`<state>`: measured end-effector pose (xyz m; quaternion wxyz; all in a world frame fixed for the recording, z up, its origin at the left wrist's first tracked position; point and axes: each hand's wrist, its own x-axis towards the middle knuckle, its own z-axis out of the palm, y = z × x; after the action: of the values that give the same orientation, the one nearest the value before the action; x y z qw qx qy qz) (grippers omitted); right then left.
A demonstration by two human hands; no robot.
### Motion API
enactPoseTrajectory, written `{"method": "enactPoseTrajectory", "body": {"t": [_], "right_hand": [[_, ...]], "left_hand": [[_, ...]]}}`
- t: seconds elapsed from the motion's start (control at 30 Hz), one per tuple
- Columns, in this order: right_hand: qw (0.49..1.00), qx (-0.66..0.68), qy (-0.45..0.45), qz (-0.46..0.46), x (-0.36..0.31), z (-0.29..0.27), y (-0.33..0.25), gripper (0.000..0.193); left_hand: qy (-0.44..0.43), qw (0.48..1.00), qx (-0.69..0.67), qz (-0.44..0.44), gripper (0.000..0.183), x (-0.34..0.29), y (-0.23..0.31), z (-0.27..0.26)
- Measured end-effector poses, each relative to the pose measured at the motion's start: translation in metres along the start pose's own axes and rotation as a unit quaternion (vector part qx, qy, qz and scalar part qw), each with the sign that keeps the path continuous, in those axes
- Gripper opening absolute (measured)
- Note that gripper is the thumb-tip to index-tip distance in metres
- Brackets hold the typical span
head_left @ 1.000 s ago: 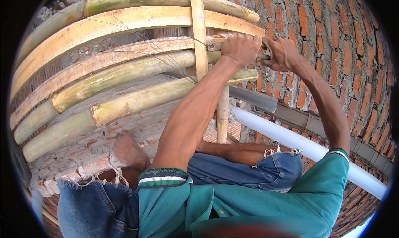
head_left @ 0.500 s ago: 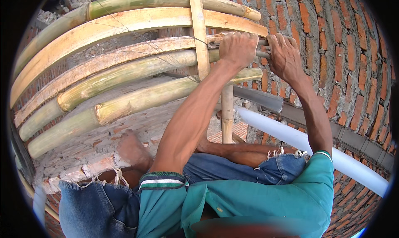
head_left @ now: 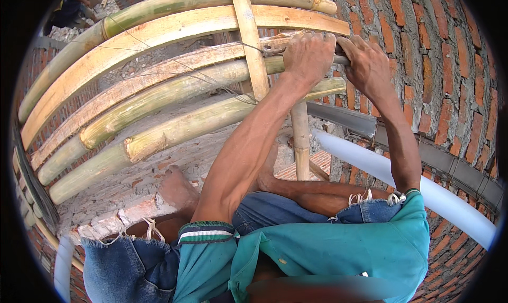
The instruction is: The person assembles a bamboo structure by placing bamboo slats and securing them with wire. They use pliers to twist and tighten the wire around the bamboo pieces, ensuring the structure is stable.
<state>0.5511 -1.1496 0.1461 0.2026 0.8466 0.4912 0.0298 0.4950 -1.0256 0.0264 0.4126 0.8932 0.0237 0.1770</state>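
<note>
My left hand is closed around grey metal pincers, whose head shows just left of my knuckles, beside the upright wooden batten. Further right, my right hand is curled over the handle ends, close to the brick wall. Both hands sit over the right ends of the bamboo poles and sawn wooden strips. Thin dark wire loops around the batten and trails left across the poles. My fingers hide most of the handles and whatever the jaws touch.
A rough brick wall rises on the right. A pale blue pipe slants across below my right arm, near a grey metal channel. An upright bamboo post stands under the poles. My bare foot rests on broken masonry.
The view has shifted slightly. My right hand has tilted and come closer to my left hand, and the two handles that showed apart between the hands now appear closer together.
</note>
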Motion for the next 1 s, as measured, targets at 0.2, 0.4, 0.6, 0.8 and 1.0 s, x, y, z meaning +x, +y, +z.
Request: {"method": "enactPoseTrajectory", "body": {"t": [0.2, 0.4, 0.6, 0.8, 1.0], "right_hand": [[0.906, 0.299, -0.289, 0.079, 0.005, 0.004, -0.001, 0.018], [0.852, 0.370, -0.365, 0.060, 0.008, 0.000, 0.007, 0.027], [0.860, 0.347, -0.374, 0.025, 0.017, -0.023, 0.008, 0.020], [0.903, 0.320, -0.277, 0.077, 0.000, 0.014, -0.003, 0.021], [0.969, 0.150, -0.189, 0.057, -0.017, 0.033, -0.019, 0.018]], "left_hand": [[0.023, 0.993, 0.085, 0.082, 0.006, -0.023, -0.001, 0.005], [-0.018, 0.991, 0.066, 0.111, 0.021, -0.028, -0.007, 0.005], [0.006, 0.998, 0.017, 0.061, 0.013, -0.028, -0.008, 0.011], [0.037, 0.993, 0.018, 0.111, 0.037, -0.035, -0.017, 0.020], [0.064, 0.998, -0.010, 0.025, 0.046, -0.045, 0.015, -0.034]]}}
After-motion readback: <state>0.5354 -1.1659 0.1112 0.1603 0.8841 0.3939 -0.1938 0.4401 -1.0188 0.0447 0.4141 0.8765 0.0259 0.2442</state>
